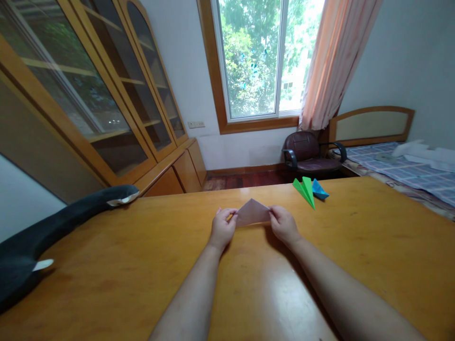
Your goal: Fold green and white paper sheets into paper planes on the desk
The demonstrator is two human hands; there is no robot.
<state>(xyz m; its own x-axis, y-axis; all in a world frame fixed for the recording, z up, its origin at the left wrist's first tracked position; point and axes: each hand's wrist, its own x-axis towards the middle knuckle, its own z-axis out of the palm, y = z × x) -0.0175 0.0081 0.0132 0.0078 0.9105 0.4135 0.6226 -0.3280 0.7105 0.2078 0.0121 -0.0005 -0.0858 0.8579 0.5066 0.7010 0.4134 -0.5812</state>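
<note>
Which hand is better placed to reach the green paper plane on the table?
Right, probably. The right hand pinches the folded pink paper at its right end, on the side where the green paper plane lies. The left hand holds the opposite end, farther away.

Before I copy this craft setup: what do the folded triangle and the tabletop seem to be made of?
Folded triangle: thin pale paper, matte, with sharp creases, pinched by both hands. Tabletop: apparently wood or veneer, orange-brown and glossy, mirroring the window light.
</note>
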